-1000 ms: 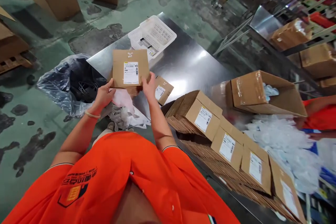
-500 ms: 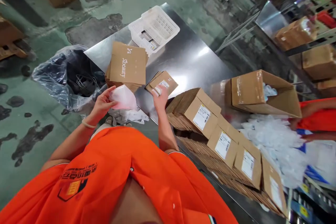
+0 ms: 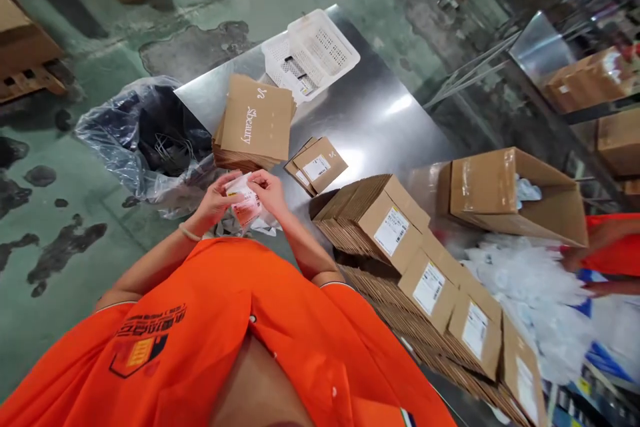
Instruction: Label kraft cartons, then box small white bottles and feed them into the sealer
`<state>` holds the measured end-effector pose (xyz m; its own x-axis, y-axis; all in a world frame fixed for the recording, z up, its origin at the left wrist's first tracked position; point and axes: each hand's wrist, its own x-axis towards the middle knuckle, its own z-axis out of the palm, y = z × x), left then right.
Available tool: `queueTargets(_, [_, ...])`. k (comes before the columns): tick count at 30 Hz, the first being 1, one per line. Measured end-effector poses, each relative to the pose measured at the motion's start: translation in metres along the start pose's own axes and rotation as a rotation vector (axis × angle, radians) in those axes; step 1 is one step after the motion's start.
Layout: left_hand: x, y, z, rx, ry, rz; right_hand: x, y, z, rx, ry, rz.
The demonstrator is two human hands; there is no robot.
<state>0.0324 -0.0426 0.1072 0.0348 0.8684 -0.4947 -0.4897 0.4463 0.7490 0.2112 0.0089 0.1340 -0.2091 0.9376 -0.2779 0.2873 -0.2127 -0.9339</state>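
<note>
Between my two hands, close to my body at the table's near left edge, is a printed white label sheet (image 3: pixel 246 205) with a yellow mark. My left hand (image 3: pixel 218 201) pinches its left side. The fingers of my right hand (image 3: pixel 267 191) are closed on its upper right edge. Just beyond lies a stack of flat brown cardboard mailers (image 3: pixel 257 117) with white lettering. Right of my right hand, a few smaller brown mailers (image 3: pixel 321 163) bearing white labels overlap on the metal table (image 3: pixel 373 97).
A white plastic basket (image 3: pixel 320 53) stands at the table's far end. A lined waste bin (image 3: pixel 145 140) is at left. Rows of labelled cardboard mailers (image 3: pixel 430 280) run along the right, beside an open carton (image 3: pixel 483 190) and white plastic bags (image 3: pixel 525 287). Another person's arm (image 3: pixel 613 247) is at far right.
My right hand has left the small labelled mailers and come over to the sheet in my left hand. The sheet's printed side now faces up, and both hands grip it.
</note>
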Motion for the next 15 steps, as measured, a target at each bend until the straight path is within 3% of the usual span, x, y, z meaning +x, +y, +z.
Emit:
queueTargets(6, [0.018, 0.016, 0.014, 0.112, 0.034, 0.070, 0.007, -0.013, -0.014, -0.095, 0.041, -0.038])
queueTargets(11, [0.038, 0.034, 0.023, 0.151, 0.029, 0.091, 0.003, -0.005, -0.019, -0.337, 0.156, -0.319])
queueTargets(15, [0.041, 0.032, 0.023, 0.138, 0.016, 0.051, 0.042, -0.009, -0.033, -0.336, 0.303, -0.462])
